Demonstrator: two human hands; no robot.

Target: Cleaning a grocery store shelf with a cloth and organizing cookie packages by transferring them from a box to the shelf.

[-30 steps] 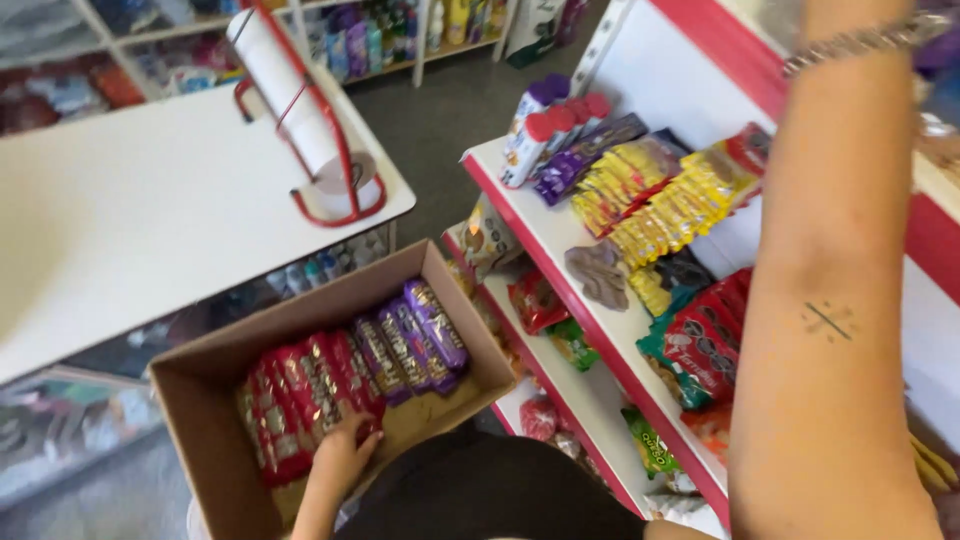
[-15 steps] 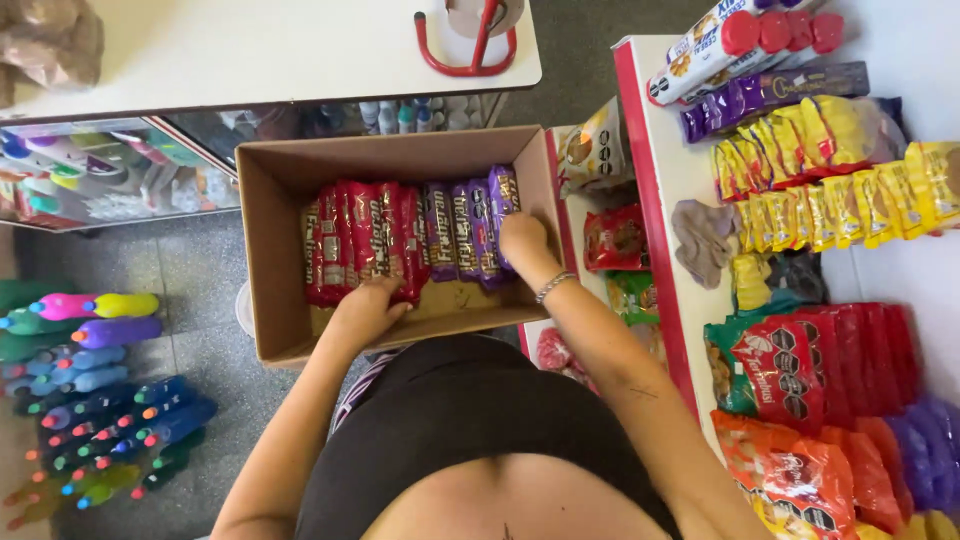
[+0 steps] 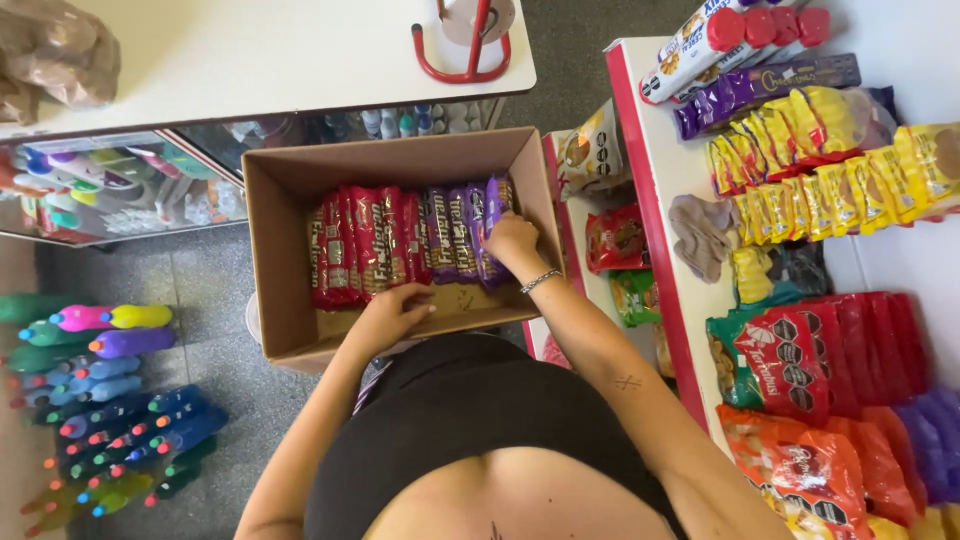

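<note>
An open cardboard box [image 3: 275,250] sits in front of me, holding a row of upright red packets [image 3: 360,255] and purple packets [image 3: 455,235]. My right hand [image 3: 512,242], with a bracelet on its wrist, is inside the box at the right end of the row, its fingers closed around the last purple packet [image 3: 493,205]. My left hand [image 3: 388,314] lies flat on the box's bare bottom just in front of the red packets, holding nothing.
A red-edged white shelf unit [image 3: 655,230] on the right carries yellow, red, purple and orange snack bags. A white table [image 3: 250,55] with a red stand [image 3: 462,45] is behind the box. Coloured bottles [image 3: 110,400] stand on the floor at the left.
My right arm came down from the shelf into the box and now grips the purple packet at the row's end. My left hand has stayed at the box's bottom. The view tilted down.
</note>
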